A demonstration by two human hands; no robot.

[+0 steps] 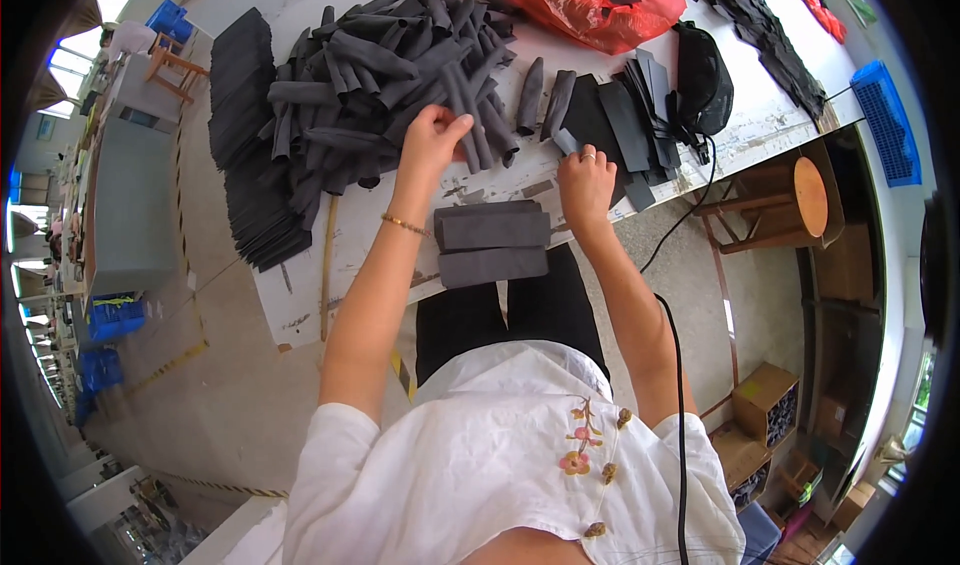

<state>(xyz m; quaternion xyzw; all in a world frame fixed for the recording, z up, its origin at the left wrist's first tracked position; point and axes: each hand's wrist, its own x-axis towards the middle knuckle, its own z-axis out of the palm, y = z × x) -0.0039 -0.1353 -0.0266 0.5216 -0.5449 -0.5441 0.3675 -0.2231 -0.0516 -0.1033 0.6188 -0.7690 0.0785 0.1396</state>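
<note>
Plenty rolled, flats left!

White desk (357,229) — big heap of rolls (375,70), so much looks done; dark strips (624,130) lie flat at right. Left fingers (460,126) touch one roll (480,133) at the heap's edge — grip unclear; right fingers (590,167) pinch a grey strip (565,143).

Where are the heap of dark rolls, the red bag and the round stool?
Heap of dark rolls (385,85): head view, middle of heap.
Red bag (600,27): head view, front side.
Round stool (810,197): head view, seat.

dark rolls (375,53): matt | red bag (600,17): glossy plastic | stool (810,198): wood
</note>
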